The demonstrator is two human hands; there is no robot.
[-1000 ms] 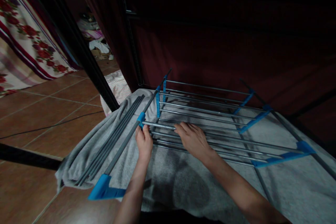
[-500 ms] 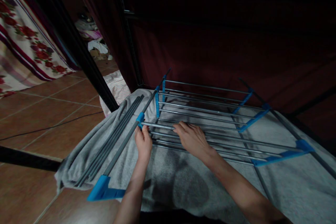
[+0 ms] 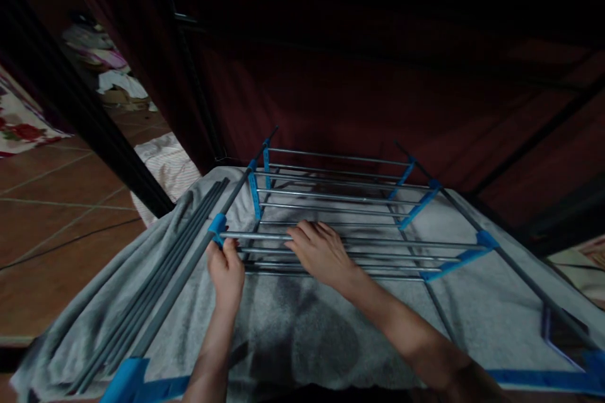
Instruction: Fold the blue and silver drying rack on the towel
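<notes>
A rack of grey metal rods [image 3: 411, 243] and blue plastic brackets [image 3: 416, 204] lies on a grey blanket [image 3: 278, 327]. My left hand [image 3: 225, 269] is closed round the blue bracket [image 3: 218, 225] on the left side pole [image 3: 174, 293], where the front rod enters it; the fingertips are partly hidden behind. Further along that rod, my right hand [image 3: 320, 252] lies over it with fingers curled round it. The rod's other end meets a blue bracket [image 3: 486, 239] on the right pole.
Several loose grey rods [image 3: 158, 293] lie side by side on the blanket at the left. A dark flat device [image 3: 564, 330] rests near the right corner. Dark red curtain [image 3: 331, 101] hangs behind, and a black post [image 3: 108, 138] stands at the left. Blue corner pieces [image 3: 125, 381] lie at the front.
The view has turned to the right, so the rack appears further left and the flat device has come into view. Both hands keep their places on the bracket and rod.
</notes>
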